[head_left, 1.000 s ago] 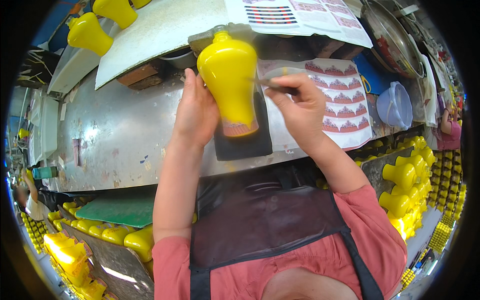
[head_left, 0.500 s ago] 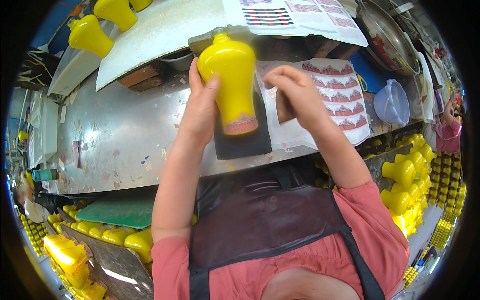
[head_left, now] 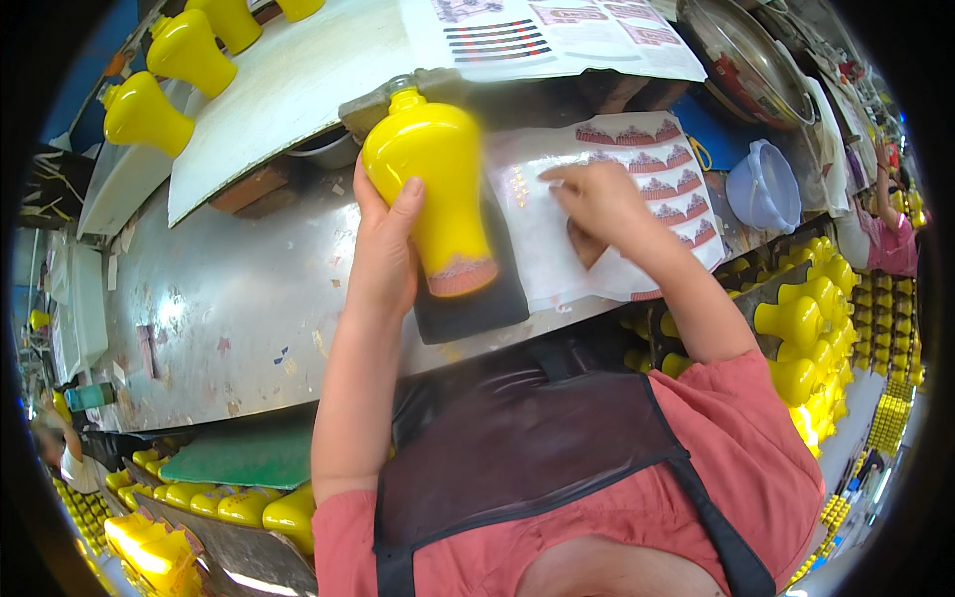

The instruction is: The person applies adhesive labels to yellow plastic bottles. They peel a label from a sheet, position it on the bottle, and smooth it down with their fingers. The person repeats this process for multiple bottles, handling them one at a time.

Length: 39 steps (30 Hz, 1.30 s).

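My left hand (head_left: pixel 383 244) is wrapped round the side of a glossy yellow bottle (head_left: pixel 430 174), its thumb on the front. The bottle has broad shoulders, a narrow neck pointing away from me and a pink patterned decal band (head_left: pixel 463 276) round its base. Beneath the base end is a black pad (head_left: pixel 473 323). To the right, my right hand (head_left: pixel 609 204) hovers over a white decal sheet (head_left: pixel 542 264), index finger stretched toward small gold marks (head_left: pixel 519 186). Its other fingers are curled round a small flat brown piece (head_left: pixel 588 246), perhaps a scraper.
More yellow bottles (head_left: pixel 149 114) stand at the far left by a white board (head_left: pixel 288 85). Printed sheets (head_left: pixel 587 50) cover the raised far edge. A pale blue bucket (head_left: pixel 764 189) and a round metal pan (head_left: pixel 746 60) are at right. Yellow bottles (head_left: pixel 796 308) fill racks at both sides.
My right index finger has straightened out toward the gold marks, which my hand hid before. The bottle stays in my left hand. The whole view has shifted and tilted slightly.
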Motion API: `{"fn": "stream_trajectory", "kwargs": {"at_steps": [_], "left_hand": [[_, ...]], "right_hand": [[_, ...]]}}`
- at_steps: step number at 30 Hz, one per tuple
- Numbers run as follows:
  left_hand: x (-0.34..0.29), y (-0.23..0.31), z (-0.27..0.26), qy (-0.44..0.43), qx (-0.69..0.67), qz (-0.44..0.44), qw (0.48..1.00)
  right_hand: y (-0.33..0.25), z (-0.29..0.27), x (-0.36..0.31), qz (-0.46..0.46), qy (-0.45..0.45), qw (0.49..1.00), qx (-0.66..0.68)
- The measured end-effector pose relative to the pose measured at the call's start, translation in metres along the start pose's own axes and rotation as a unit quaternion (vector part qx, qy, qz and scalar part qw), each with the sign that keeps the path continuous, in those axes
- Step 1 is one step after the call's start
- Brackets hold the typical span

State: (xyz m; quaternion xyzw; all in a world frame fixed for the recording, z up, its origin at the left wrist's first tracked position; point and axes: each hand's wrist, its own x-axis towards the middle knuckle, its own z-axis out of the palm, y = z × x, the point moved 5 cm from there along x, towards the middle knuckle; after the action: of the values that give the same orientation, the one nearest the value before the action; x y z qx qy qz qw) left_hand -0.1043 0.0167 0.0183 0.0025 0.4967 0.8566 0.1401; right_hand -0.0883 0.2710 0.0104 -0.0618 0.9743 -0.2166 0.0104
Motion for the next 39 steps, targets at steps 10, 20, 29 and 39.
{"fn": "stream_trajectory", "kwargs": {"at_steps": [10,20,29,39], "left_hand": [[-0.002,-0.006,-0.004,0.016,-0.005,0.0,1.0],[-0.004,-0.012,-0.01,0.032,0.026,0.023,0.999],[-0.005,-0.016,-0.012,0.04,0.037,0.025,0.998],[-0.004,-0.017,-0.013,0.019,0.018,0.049,0.998]], "right_hand": [[-0.008,0.017,0.009,-0.01,-0.088,0.984,-0.153],[0.031,-0.11,0.094,-0.002,0.239,0.971,-0.018],[0.034,-0.106,0.18,0.036,-0.022,0.971,-0.237],[0.028,-0.111,0.14,0.034,-0.05,0.947,-0.316]]}}
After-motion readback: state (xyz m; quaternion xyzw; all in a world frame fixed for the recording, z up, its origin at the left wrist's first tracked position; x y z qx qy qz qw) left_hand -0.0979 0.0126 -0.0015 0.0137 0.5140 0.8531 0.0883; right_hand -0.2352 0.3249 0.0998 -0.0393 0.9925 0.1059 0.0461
